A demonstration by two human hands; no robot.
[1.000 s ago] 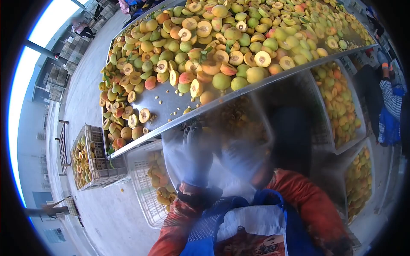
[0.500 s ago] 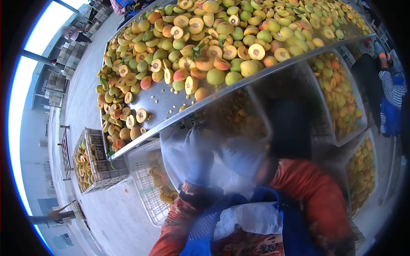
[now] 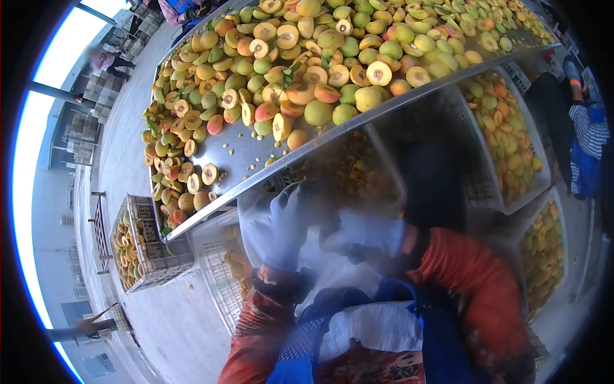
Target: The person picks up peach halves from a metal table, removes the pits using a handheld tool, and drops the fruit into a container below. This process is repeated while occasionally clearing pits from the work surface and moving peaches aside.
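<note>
My left hand [image 3: 284, 224], in a pale glove, is raised below the metal table's edge with its fingers curled. To its right, my right hand [image 3: 364, 233], also gloved, has its fingers bent in towards the left one. Whatever they hold is lost in blur and shadow. A pale surface [image 3: 326, 262] shows below the hands. Beyond them, whole and halved peaches [image 3: 318, 112], many with the stone showing, are heaped on the metal table [image 3: 240, 157]. Loose stones lie on its bare part.
The table's raised rim [image 3: 275, 168] runs diagonally just past my hands. A crate of fruit [image 3: 144, 249] stands at the left, another crate [image 3: 214, 256] beside my left arm. More fruit crates [image 3: 502, 141] are at the right, near a person in a checked sleeve [image 3: 588, 131].
My left hand has shifted slightly left, and my right hand looks more level and sharper. The view has moved a little; the fruit heap looks the same.
</note>
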